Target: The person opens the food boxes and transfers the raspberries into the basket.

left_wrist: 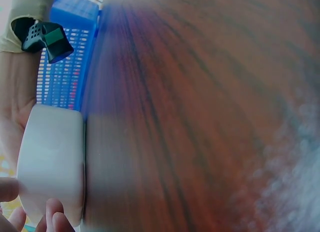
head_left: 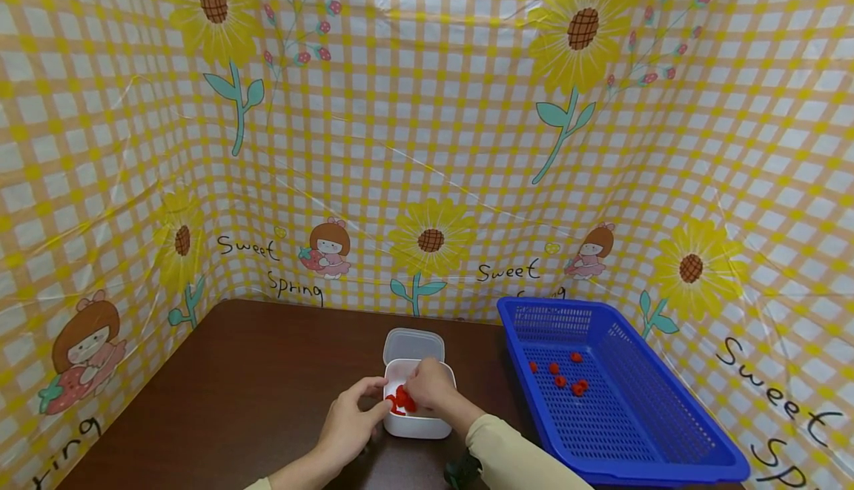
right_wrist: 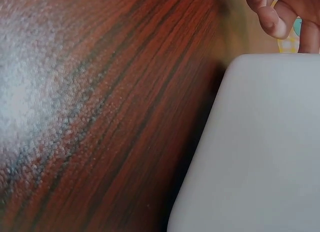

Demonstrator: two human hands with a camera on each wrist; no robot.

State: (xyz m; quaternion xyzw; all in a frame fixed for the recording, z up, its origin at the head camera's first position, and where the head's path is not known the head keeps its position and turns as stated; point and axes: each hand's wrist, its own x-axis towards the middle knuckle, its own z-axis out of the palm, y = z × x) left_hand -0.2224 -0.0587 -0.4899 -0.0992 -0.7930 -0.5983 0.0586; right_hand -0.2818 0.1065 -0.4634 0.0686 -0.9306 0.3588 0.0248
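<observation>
A white lidded box stands on the table with its translucent lid tipped back, away from me. Several small red pieces lie inside; their exact kind is too small to make out. My left hand holds the box's left side, thumb near the rim beside a red piece. In the left wrist view its fingertips touch the white wall. My right hand reaches down into the box with curled fingers. Its fingertips are hidden, so whether they pinch a piece cannot be seen.
To the right sits a blue plastic basket with several more red pieces on its floor. The dark brown table stretches left. A checked cloth hangs around the back and sides. A dark camera is on the right wrist.
</observation>
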